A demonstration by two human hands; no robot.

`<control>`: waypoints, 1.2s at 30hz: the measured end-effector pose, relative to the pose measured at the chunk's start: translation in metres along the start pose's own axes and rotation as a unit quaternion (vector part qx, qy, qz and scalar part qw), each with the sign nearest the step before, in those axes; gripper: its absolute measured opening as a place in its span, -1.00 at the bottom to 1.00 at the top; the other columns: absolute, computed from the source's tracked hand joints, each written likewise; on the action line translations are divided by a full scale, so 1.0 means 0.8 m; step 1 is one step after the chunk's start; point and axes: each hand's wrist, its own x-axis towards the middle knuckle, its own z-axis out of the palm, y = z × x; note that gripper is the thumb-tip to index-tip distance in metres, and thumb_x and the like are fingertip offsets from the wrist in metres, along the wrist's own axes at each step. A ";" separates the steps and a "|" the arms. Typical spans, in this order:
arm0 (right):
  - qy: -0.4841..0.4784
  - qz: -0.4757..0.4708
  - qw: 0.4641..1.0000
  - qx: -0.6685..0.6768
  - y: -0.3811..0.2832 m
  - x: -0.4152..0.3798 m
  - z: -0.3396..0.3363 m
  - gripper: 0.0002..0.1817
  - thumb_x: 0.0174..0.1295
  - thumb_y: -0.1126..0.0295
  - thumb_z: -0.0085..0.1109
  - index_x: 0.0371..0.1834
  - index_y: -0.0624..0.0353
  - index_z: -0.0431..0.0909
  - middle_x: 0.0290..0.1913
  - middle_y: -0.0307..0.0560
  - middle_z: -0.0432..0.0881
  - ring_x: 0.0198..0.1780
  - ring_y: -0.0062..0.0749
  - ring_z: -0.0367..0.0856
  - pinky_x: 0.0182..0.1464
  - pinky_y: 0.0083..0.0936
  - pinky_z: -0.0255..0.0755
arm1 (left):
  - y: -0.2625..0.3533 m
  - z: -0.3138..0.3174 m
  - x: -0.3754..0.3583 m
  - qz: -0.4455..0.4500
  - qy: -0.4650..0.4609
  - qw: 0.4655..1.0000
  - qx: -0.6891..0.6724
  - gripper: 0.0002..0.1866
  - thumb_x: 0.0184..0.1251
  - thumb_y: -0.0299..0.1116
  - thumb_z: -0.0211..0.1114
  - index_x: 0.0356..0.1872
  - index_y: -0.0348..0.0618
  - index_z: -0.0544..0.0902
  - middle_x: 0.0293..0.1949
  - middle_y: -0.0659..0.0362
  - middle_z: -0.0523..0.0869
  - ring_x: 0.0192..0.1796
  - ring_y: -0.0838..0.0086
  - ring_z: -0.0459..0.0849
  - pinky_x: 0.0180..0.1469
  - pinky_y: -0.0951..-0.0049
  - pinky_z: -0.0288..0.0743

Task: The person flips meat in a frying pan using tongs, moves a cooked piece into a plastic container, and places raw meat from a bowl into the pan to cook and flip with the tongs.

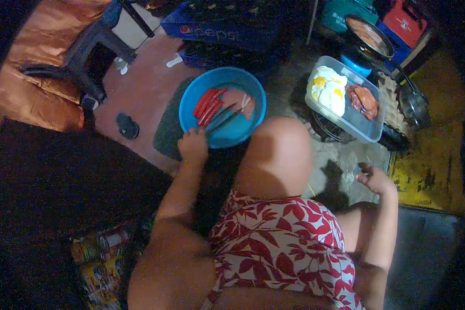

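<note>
My left hand is at the near left rim of a round blue basin, its fingers bent over the edge. Inside the basin lie several red hotdogs and pale pink meat slices. A long, dark, tongs-like utensil rests across it, one end close to my left fingers. My right hand hovers near my right knee, fingers loosely bent and apart, with nothing visible in them. Beyond it, a clear plastic container holds fried eggs and reddish-brown meat.
A frying pan with food sits over a flame on a blue burner. A dark metal turner lies nearby. Blue Pepsi crates stand behind the basin. A dark plastic chair and a slipper are to the left.
</note>
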 end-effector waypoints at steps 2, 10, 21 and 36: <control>0.005 0.000 1.000 -0.004 0.000 0.000 0.001 -0.22 0.23 -0.03 0.30 0.42 0.21 0.34 0.29 0.17 0.54 0.28 0.00 0.56 0.31 -0.27 0.40 | -0.003 0.004 0.001 0.001 0.002 1.000 0.003 -0.72 0.36 -0.27 0.05 0.00 0.01 0.63 -0.12 0.12 0.68 -0.08 0.19 0.72 -0.15 0.09 0.60; -0.001 -0.004 1.000 0.025 0.010 0.004 0.003 -0.20 0.22 -0.04 0.31 0.42 0.23 0.33 0.25 0.21 0.57 0.22 0.01 0.61 0.25 -0.27 0.44 | -0.005 0.008 -0.002 0.018 0.028 0.999 0.009 -0.75 0.35 -0.26 0.06 -0.07 0.01 0.64 -0.17 0.14 0.69 -0.12 0.21 0.73 -0.19 0.09 0.60; 0.015 -0.022 0.999 0.035 0.014 0.006 0.005 -0.29 0.26 0.16 0.34 0.39 0.33 0.35 0.24 0.20 0.58 0.14 -0.10 0.65 0.18 -0.30 0.48 | 0.009 -0.004 0.004 -0.009 -0.048 0.999 0.001 -0.74 0.39 -0.30 0.03 0.00 -0.05 0.59 -0.08 0.08 0.66 -0.11 0.13 0.73 -0.15 0.08 0.61; 0.038 -0.016 0.999 -0.003 -0.005 -0.023 -0.002 -0.28 0.24 -0.04 0.29 0.36 0.15 0.42 0.23 0.25 0.57 0.25 0.08 0.56 0.27 -0.22 0.43 | 0.005 0.030 0.038 -0.168 -0.078 0.965 -0.185 -0.73 0.36 -0.21 0.17 -0.02 -0.03 0.67 -0.10 0.01 0.74 -0.01 -0.01 0.72 -0.05 -0.01 0.59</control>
